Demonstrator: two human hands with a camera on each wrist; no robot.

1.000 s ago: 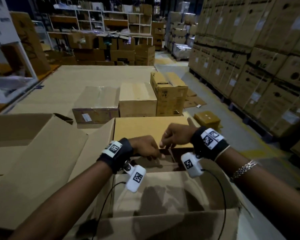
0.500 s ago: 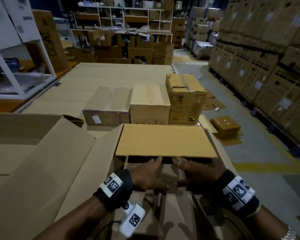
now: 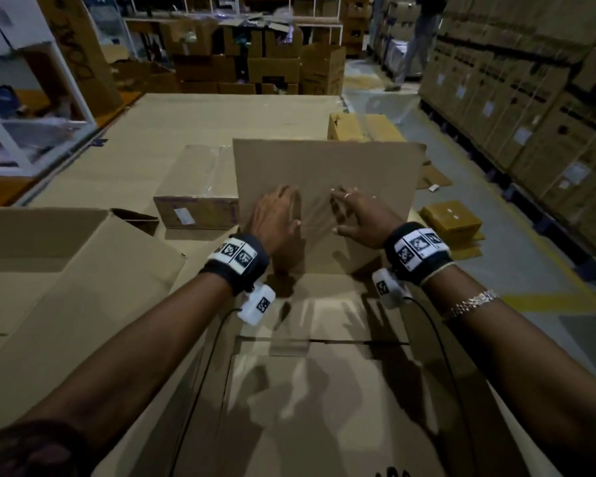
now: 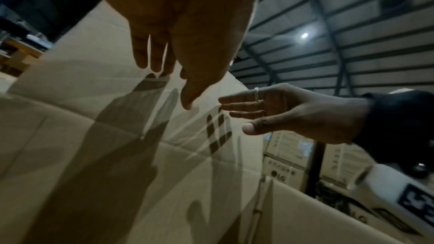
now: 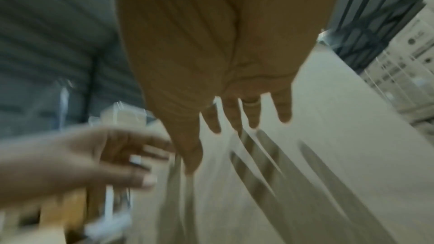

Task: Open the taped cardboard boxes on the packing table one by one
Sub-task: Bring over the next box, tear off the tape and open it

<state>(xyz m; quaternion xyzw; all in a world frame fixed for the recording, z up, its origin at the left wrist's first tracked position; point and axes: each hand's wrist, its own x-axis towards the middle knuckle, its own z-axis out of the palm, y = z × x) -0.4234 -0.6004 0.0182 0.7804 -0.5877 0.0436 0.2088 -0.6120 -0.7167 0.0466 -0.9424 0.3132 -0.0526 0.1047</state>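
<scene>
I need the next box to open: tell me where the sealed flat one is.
In the head view the taped box sits on the table left of the raised flap, beyond the left hand.

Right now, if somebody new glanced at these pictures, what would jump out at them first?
Probably the two hands in the middle: the left hand and right hand, fingers spread, at the big cardboard flap that stands up at the far side of the open box. Next, the closed boxes just behind it, one wrapped in shiny tape, and the wall of stacked cartons along the right.
</scene>
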